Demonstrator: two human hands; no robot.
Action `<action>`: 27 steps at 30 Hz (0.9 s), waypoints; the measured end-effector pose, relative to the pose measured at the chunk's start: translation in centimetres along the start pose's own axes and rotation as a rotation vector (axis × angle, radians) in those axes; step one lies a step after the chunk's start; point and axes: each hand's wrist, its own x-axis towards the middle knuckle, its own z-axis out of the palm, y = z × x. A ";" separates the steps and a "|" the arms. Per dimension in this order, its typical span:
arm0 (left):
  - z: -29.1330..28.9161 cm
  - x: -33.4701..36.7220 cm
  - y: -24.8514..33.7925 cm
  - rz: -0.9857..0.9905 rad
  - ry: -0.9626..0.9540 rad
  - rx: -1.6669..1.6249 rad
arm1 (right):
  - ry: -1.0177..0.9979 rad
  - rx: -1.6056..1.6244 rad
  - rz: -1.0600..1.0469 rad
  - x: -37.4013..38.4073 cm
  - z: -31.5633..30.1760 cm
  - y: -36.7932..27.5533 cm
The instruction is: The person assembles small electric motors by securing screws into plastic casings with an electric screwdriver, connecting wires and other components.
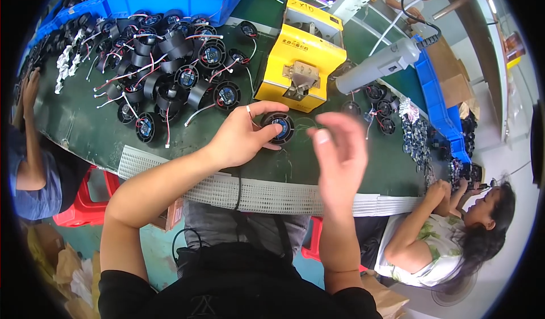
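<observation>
Just in front of a yellow machine point(295, 47) with a metal fixture on its face, my left hand point(235, 137) holds a small round black fan housing point(282, 124). Its open face shows a blue circuit board, and my thumb presses on the board's edge. To the right of the housing, my right hand point(340, 154) is raised with thumb and fingers curved and apart. Those fingers are partly blurred, and I see nothing held in them. Thin pale strands lie on the green tabletop between the two hands.
Many similar black housings point(170, 92) with loose wires are heaped at left. A blue bin point(187, 1) stands behind them. A grey cylinder point(374, 66) leans right of the machine. Co-workers sit at both sides, and small parts point(417, 140) lie near the right one.
</observation>
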 end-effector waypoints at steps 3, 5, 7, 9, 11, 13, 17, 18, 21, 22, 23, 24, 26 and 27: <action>0.5 0.1 0.2 -0.016 -0.003 -0.002 | 0.371 -0.273 -0.319 3.8 -1.7 1.5; 0.7 0.1 0.1 -0.041 -0.001 -0.026 | 0.245 -0.458 -0.314 7.6 -3.2 3.6; 0.8 0.1 0.1 -0.056 -0.004 -0.052 | 0.094 -0.221 -0.104 10.1 -3.1 4.8; 0.6 0.2 -0.1 -0.109 -0.006 -0.125 | 0.190 -0.301 -0.196 10.6 -3.1 4.9; 0.2 0.3 -0.4 -0.121 -0.006 -0.141 | 0.273 -0.240 -0.309 10.9 -2.2 3.9; 0.5 0.5 -0.6 -0.125 0.005 -0.167 | 0.212 -0.120 -0.367 10.8 -1.0 1.3; 0.4 0.6 -0.6 -0.197 0.047 -0.104 | -0.036 0.387 -0.337 12.3 1.6 -0.3; 0.3 0.7 -0.5 -0.195 0.046 -0.104 | -0.108 0.436 -0.349 12.7 1.5 0.2; 0.2 0.7 -0.5 -0.252 0.064 -0.057 | -0.055 0.343 -0.321 12.7 2.8 0.7; 0.2 0.8 -0.4 -0.266 0.069 -0.049 | -0.013 0.246 -0.341 12.7 3.3 0.9; 0.3 0.8 -0.3 -0.280 0.073 -0.040 | 0.012 0.246 -0.377 12.6 3.9 1.0; 0.4 0.9 -0.3 -0.281 0.075 -0.043 | 0.010 0.245 -0.375 12.5 4.3 1.2; 0.5 0.9 -0.2 -0.273 0.086 -0.003 | 0.057 0.120 -0.377 12.1 4.9 1.5; 0.4 0.9 -0.2 -0.276 0.087 -0.006 | 0.055 0.118 -0.372 11.9 4.9 1.6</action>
